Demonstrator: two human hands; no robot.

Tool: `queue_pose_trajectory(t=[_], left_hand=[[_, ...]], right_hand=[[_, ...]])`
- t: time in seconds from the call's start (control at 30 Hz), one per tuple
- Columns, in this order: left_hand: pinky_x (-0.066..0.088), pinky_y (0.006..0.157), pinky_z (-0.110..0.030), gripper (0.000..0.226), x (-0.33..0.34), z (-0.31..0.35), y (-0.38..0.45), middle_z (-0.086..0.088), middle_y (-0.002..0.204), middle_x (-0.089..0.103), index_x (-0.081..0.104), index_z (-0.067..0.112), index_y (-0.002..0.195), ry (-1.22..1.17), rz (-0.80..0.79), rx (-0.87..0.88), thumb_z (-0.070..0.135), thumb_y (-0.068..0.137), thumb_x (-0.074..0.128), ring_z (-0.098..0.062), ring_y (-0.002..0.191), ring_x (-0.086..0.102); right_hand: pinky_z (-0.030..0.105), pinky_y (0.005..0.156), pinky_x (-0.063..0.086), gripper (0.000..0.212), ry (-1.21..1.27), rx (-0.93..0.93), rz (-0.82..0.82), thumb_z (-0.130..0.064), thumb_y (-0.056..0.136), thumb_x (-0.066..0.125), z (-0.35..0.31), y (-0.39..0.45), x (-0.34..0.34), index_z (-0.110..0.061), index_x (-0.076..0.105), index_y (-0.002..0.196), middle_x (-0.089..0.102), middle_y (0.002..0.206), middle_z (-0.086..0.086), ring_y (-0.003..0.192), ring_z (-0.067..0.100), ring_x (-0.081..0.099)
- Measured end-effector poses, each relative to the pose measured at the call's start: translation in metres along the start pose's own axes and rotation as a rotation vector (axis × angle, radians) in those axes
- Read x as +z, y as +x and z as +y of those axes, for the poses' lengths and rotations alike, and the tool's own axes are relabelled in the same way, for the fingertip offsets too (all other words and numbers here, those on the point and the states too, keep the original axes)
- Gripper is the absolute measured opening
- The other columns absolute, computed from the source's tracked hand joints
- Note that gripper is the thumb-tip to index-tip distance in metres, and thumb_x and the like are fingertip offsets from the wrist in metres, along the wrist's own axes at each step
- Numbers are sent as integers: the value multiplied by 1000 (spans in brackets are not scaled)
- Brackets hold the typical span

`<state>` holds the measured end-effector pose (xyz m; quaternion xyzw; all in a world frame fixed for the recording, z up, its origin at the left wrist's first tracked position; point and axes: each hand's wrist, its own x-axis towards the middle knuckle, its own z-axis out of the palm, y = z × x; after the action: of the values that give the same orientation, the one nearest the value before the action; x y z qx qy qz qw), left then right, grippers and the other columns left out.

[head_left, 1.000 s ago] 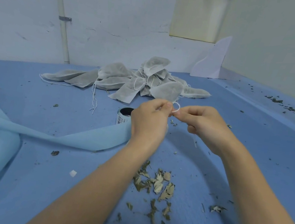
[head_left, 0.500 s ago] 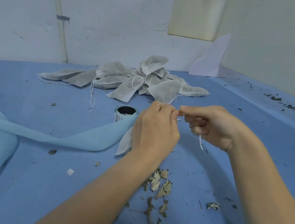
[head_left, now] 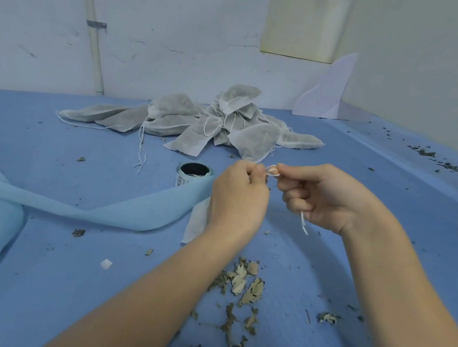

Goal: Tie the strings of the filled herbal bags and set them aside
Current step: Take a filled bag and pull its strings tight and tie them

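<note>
Both hands, left (head_left: 236, 202) and right (head_left: 320, 197), still pinching the string (head_left: 271, 170), loop now smaller

Only print in view: a barcode and a few dark characters on the white label of the small round dark-topped tin (head_left: 192, 175), too small to read.

Left hand (head_left: 238, 196) and right hand (head_left: 320, 199) pinching a bag's string (head_left: 271, 170) above scattered leaves (head_left: 245, 285)
</note>
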<state>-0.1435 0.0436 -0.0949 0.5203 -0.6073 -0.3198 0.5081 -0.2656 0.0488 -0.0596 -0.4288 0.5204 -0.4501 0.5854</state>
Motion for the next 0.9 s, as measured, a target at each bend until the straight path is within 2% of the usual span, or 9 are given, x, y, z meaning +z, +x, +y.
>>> queue_pose_trajectory(t=[0.07,0.13,0.2,0.3,0.4,0.53,0.67,0.77,0.9], left_hand=[[40,80,-32,24,0,1,0,2,86,61,51,20,77,5,10,20,22,98,40,-23,93,57],[36,82,-29,13,1,0,-1,-2,101,61,49,19,87,53,54,90,19,98,42,-21,98,54],[38,85,-29,4,1,0,-3,-2,104,58,47,19,96,48,106,178,14,95,47,-22,99,53],[35,84,-23,14,0,-1,-7,-3,102,57,57,11,102,115,222,379,4,91,51,-25,98,52],[28,80,-17,16,-2,-1,-12,-6,98,62,65,6,94,170,300,483,7,86,51,-26,93,52],[33,80,-22,14,-2,-1,-10,-7,92,66,69,6,90,241,332,556,19,87,64,-28,89,56],[44,70,-31,8,-4,-4,-6,-7,79,68,71,7,78,330,373,613,14,79,69,-30,78,61],[48,57,-32,9,-5,-8,-3,-7,67,65,68,6,65,489,408,744,7,71,74,-27,65,61],[42,49,-29,19,-7,-11,2,-7,54,57,59,7,52,683,459,894,1,62,74,-23,53,56]], right_hand=[[13,39,13,11,89,29,-49,-10,84,58,1,1,4,-7,63,75,37,53,-4,53,6,13],[13,41,12,5,147,38,-81,-12,74,60,2,2,7,-8,63,73,35,55,-4,50,5,15],[12,41,13,5,173,40,-83,-13,70,61,3,2,8,-9,62,72,35,55,-5,47,4,17],[12,41,15,4,219,42,-65,-12,69,62,2,2,8,-9,62,70,36,55,-4,46,4,19],[11,42,16,5,256,39,-46,-9,71,60,0,1,7,-7,60,76,37,59,-3,49,3,21],[11,41,16,5,273,33,7,-5,86,55,-2,0,5,-7,56,82,37,59,-3,51,4,19],[13,38,17,33,213,-11,89,-1,89,56,-2,0,7,-6,61,57,39,54,-1,40,4,23],[15,37,21,23,58,-81,162,1,86,62,-1,0,9,-3,61,63,41,52,0,38,6,27],[18,39,24,13,-156,-134,256,-2,81,70,-2,-1,9,0,61,71,44,54,3,40,8,29]])
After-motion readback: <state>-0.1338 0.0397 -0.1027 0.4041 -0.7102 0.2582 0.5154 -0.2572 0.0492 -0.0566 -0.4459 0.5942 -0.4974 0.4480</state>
